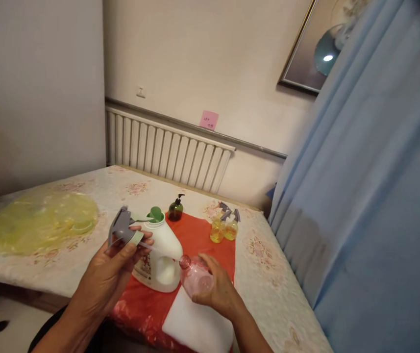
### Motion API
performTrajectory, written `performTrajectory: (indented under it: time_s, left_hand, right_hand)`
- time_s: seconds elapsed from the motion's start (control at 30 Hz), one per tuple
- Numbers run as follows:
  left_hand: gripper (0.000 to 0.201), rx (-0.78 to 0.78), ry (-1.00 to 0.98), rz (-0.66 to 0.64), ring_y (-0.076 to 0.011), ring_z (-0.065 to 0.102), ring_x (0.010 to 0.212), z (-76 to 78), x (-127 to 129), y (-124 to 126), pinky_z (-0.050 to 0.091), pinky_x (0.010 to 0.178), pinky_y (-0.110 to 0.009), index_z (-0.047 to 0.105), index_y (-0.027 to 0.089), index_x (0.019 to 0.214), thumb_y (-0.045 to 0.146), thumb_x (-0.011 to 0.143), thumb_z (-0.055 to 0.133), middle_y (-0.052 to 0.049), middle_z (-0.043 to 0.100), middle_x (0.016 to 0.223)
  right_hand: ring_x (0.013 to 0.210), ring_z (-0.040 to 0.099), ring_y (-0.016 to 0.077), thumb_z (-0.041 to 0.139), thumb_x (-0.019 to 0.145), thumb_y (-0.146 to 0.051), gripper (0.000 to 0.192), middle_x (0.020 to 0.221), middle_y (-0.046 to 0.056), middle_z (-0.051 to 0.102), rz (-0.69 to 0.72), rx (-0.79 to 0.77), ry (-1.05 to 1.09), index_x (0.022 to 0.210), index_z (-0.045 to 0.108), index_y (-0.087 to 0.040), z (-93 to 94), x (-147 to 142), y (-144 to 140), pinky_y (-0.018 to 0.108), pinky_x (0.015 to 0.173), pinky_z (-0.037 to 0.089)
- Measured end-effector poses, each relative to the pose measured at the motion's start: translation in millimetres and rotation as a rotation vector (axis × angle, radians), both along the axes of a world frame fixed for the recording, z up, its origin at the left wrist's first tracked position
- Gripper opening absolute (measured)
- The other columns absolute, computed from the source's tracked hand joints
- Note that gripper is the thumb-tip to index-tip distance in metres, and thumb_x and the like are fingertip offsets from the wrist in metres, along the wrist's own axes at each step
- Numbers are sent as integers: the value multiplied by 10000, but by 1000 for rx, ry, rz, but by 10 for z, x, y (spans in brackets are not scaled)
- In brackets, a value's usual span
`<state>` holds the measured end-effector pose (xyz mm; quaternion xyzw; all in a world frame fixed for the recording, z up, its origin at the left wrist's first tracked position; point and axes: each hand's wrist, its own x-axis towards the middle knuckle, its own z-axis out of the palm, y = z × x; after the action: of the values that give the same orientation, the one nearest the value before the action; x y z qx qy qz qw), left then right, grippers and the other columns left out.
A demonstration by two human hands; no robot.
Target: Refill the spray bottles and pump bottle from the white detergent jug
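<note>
Item 1: my left hand (112, 274), fingers curled and pinched round a grey plastic trigger-spray head (122, 230) with a pale green collar. I hold it raised above the table, its thin clear dip tube slanting down to the right toward the mouth of the bottle in the other hand.

Item 2: my right hand (219, 289), fingers wrapped round a small pink translucent plastic bottle (196, 277), tilted with its open neck pointing left and up. It hangs just over the near edge of the red plastic sheet (202, 240).

Status, as I judge it: head and bottle are apart, the tube tip close to the neck but, as far as I can see, not inside. Joining or separating is unfinished; nothing is screwed down.

Item 3: large white plastic detergent jug (160, 257) with a green cap, standing on the red sheet directly behind both hands, close to the tube.

Item 4: small dark green pump bottle (175, 210), further back.

Item 5: two yellow spray bottles (224, 228) with grey triggers, side by side, well right.

Item 6: white foam pad (195, 326), near edge, under my right wrist.

Item 7: crumpled yellow plastic bag (40, 220), far left on the floral tablecloth (276, 274).

Item 8: blue curtain (371, 196), hanging right of the table.
</note>
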<state>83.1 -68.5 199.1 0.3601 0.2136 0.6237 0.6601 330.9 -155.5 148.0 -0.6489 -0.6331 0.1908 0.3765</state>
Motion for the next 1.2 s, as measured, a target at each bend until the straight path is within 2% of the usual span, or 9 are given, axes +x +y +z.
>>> performTrajectory:
  time_s: [0.17, 0.27, 0.4, 0.5, 0.63, 0.73, 0.9, 1.2]
  left_hand:
    - [409, -9, 49, -23, -166, 719, 868, 18, 139, -55, 592, 748, -188, 707, 207, 1077, 266, 704, 866, -42, 788, 956]
    - [427, -12, 93, -59, -178, 725, 853, -33, 237, -96, 585, 756, -214, 707, 205, 1069, 272, 682, 875, -38, 785, 942]
    - [432, -8, 229, -176, -227, 723, 864, -175, 369, -145, 567, 758, -286, 696, 211, 1094, 332, 707, 845, -49, 783, 949]
    - [402, 53, 329, -248, -236, 708, 872, -308, 442, -152, 538, 797, -309, 701, 203, 1112, 353, 753, 803, -48, 775, 931]
    - [405, 79, 378, -286, -256, 695, 929, -468, 487, -125, 511, 855, -325, 722, 198, 1100, 378, 747, 804, -66, 776, 1015]
    - [420, 60, 394, -306, -273, 694, 960, -531, 493, -114, 515, 872, -344, 732, 214, 1102, 388, 729, 818, -73, 778, 1053]
    - [428, 74, 410, -352, -312, 673, 1080, -521, 498, -133, 498, 961, -391, 743, 231, 1107, 385, 717, 826, -69, 782, 1038]
    - [413, 83, 487, -310, -335, 666, 1096, -415, 494, -175, 509, 978, -406, 778, 238, 1034, 316, 636, 856, -56, 785, 1028]
  right_hand:
    - [1308, 521, 351, 823, 503, -102, 938, 1411, 114, 555, 0, 31, 14, 1375, 508, -245, -59, -7, -123, 522, 1106, 407]
    - [1306, 523, 340, 835, 499, -114, 934, 1402, 103, 562, 2, 42, 33, 1364, 512, -257, -66, -47, -160, 500, 1109, 406]
    - [1310, 514, 350, 873, 468, -147, 967, 1410, 124, 556, 20, 15, 43, 1363, 517, -234, -55, -126, -183, 501, 1118, 387]
    - [1291, 527, 350, 874, 476, -166, 969, 1392, 124, 570, 34, 19, 73, 1372, 512, -231, -53, -179, -197, 495, 1086, 421]
    - [1226, 575, 330, 852, 486, -173, 935, 1339, 113, 608, 34, 64, 120, 1359, 521, -225, -74, -218, -202, 457, 1031, 471]
    - [1221, 575, 329, 858, 463, -164, 958, 1348, 104, 603, 27, 32, 159, 1358, 525, -236, -82, -230, -205, 451, 1017, 478]
    - [1180, 592, 322, 870, 424, -119, 981, 1303, 83, 627, 10, -31, 227, 1341, 544, -246, -54, -254, -224, 451, 1005, 477]
    - [1124, 604, 299, 895, 388, -88, 982, 1256, 78, 645, -15, -106, 314, 1311, 581, -206, -21, -261, -260, 415, 959, 486]
